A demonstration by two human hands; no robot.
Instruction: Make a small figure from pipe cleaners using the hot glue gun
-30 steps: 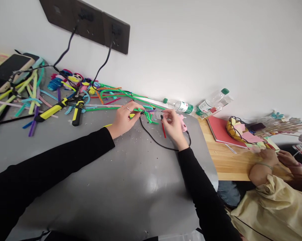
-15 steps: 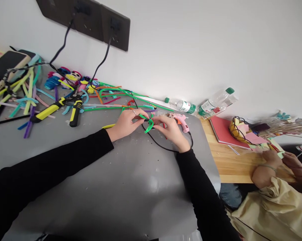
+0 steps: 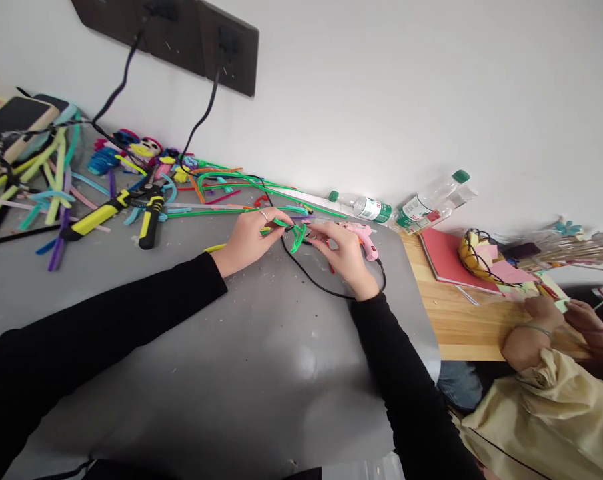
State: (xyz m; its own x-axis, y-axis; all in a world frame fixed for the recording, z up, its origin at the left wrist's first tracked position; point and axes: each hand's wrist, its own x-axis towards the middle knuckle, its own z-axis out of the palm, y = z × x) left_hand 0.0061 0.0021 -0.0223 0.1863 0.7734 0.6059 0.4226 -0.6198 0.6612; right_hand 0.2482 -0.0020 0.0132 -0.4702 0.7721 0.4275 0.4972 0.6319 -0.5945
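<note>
Both hands meet above the gray mat (image 3: pixel 261 373). The left hand (image 3: pixel 249 237) and right hand (image 3: pixel 342 252) each pinch an end of a green stem (image 3: pixel 296 237), fingertips closed, so the bend sits between them. A glue gun (image 3: pixel 362 239) lies just beyond the right fingers, pliers (image 3: pixel 151 217) farther left.
</note>
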